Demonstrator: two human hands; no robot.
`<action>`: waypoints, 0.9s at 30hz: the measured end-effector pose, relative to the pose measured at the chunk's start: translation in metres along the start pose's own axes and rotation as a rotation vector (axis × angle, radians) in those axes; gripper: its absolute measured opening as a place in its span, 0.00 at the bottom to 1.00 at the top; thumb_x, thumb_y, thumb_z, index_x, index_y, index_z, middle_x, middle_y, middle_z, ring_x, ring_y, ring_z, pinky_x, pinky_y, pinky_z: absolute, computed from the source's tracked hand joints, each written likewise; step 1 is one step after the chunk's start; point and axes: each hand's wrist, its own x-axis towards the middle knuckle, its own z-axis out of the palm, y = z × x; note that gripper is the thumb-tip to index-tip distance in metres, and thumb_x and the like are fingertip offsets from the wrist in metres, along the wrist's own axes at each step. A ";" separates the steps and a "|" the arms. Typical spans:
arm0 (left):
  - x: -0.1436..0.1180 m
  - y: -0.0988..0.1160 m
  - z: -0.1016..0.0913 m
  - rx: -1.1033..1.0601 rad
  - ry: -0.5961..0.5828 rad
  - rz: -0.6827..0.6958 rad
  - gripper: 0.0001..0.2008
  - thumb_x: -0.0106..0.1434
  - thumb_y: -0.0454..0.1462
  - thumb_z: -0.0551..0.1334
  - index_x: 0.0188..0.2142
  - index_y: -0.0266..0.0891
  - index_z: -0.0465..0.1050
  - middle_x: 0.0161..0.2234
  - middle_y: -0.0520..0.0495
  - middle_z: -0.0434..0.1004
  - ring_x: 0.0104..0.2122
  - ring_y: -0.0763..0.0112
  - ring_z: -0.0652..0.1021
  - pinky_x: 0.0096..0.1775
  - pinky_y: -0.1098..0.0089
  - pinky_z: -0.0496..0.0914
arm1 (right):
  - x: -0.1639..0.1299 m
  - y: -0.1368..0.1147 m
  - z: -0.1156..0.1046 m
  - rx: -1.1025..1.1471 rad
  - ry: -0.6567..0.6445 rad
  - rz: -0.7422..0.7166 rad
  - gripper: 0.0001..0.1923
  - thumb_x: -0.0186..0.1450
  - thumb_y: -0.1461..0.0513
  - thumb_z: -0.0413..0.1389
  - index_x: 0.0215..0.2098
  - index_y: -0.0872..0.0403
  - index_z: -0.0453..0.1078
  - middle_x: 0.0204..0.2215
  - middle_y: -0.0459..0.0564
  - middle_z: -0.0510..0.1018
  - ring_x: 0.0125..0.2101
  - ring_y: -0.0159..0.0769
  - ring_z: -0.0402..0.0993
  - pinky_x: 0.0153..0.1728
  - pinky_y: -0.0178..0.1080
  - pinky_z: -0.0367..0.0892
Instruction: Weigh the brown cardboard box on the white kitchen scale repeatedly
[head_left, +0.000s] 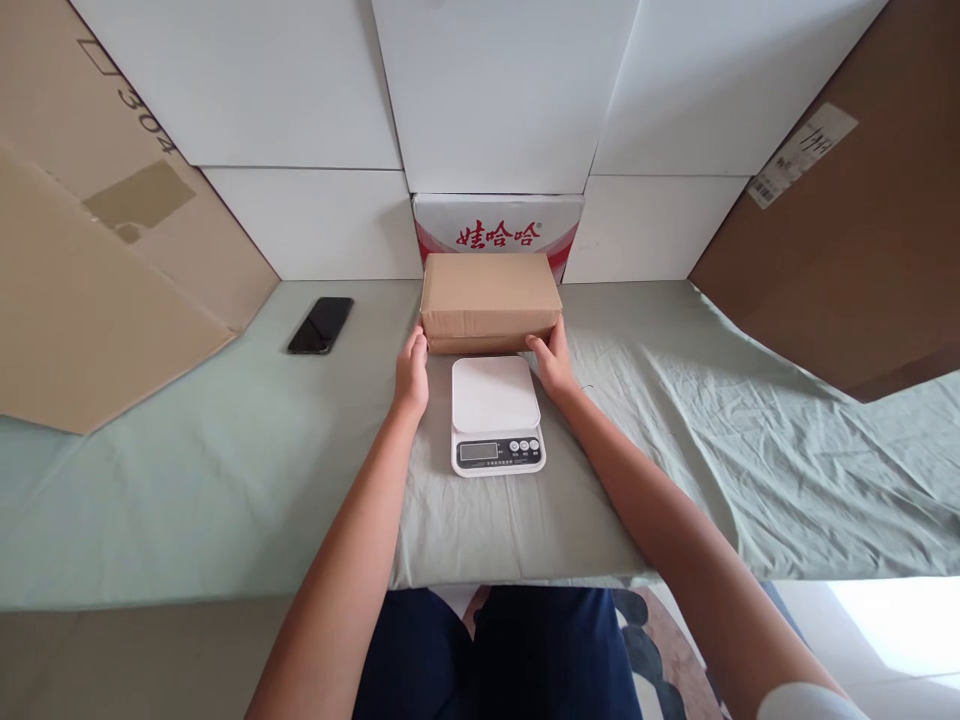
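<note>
Both hands grip a brown box (491, 295) by its near corners. The left hand (412, 370) presses against the box's near left corner, fingers together and curled up along the side, thumb near the edge. The right hand (553, 362) holds the near right corner, thumb lying along the front lower edge, fingers wrapped round the right side and mostly hidden. Whether the box rests on the cloth or is slightly lifted cannot be told.

The box sits at the far middle of a table covered with a pale green cloth (675, 440), just beyond a white scale (496, 413). The scale lies between the two wrists, its platform bare, its display and buttons on the near edge. The box's near edge is just beside the scale's far edge.

Behind the box stands a white carton (498, 228) with red characters, touching or nearly touching it. A black phone (321, 324) lies flat on the cloth, well to the left. Large cardboard sheets (90, 250) lean at left and right, and white panels (502, 90) form the back wall.
</note>
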 end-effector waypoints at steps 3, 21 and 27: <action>-0.011 0.012 -0.001 0.027 0.000 0.047 0.30 0.66 0.56 0.57 0.62 0.47 0.70 0.67 0.48 0.66 0.69 0.59 0.63 0.68 0.62 0.58 | -0.007 -0.014 -0.001 0.014 -0.008 -0.049 0.31 0.62 0.55 0.55 0.63 0.46 0.57 0.62 0.52 0.67 0.62 0.47 0.62 0.67 0.52 0.56; -0.143 0.042 -0.027 0.082 -0.081 0.028 0.37 0.64 0.60 0.54 0.67 0.45 0.64 0.69 0.43 0.63 0.70 0.50 0.60 0.69 0.53 0.55 | -0.114 -0.055 -0.033 0.060 -0.050 0.030 0.31 0.65 0.48 0.55 0.64 0.44 0.58 0.58 0.53 0.70 0.59 0.50 0.66 0.61 0.54 0.65; -0.140 0.038 -0.029 0.090 -0.075 0.023 0.37 0.64 0.60 0.55 0.67 0.47 0.64 0.69 0.44 0.62 0.70 0.51 0.61 0.68 0.53 0.56 | -0.111 -0.055 -0.031 0.051 -0.039 0.047 0.28 0.65 0.48 0.55 0.60 0.45 0.61 0.53 0.53 0.73 0.57 0.51 0.67 0.60 0.54 0.66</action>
